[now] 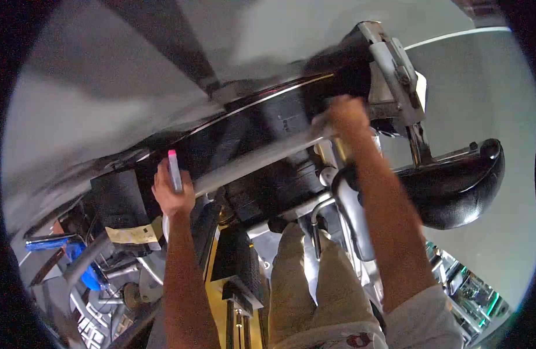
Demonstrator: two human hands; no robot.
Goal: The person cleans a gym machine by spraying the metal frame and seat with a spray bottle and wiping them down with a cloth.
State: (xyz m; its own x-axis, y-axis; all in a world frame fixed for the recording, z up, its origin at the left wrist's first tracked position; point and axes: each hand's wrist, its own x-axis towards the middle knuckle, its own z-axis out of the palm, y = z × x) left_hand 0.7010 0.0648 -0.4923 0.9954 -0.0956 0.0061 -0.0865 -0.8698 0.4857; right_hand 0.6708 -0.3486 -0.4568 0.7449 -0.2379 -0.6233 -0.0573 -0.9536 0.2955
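Note:
My left hand (174, 195) is closed around a slim white marker-like stick (175, 170) with a bright pink end pointing up. It is beside the left end of a long pale bar (256, 164), which runs up to the right across a dark panel (268, 122). My right hand (348, 119) is curled like a fist near the bar's upper right end and smeared by motion. Something greyish shows at its left side, too blurred to name. A metal clamp-like bracket (396, 75) stands just right of that hand.
A black padded cushion (465, 189) juts out at the right. At the left are a dark box (118, 200) with a yellowish label and a blue-covered part (85, 262) among metal tubes. A black perforated box (236, 256) stands low, left of my legs.

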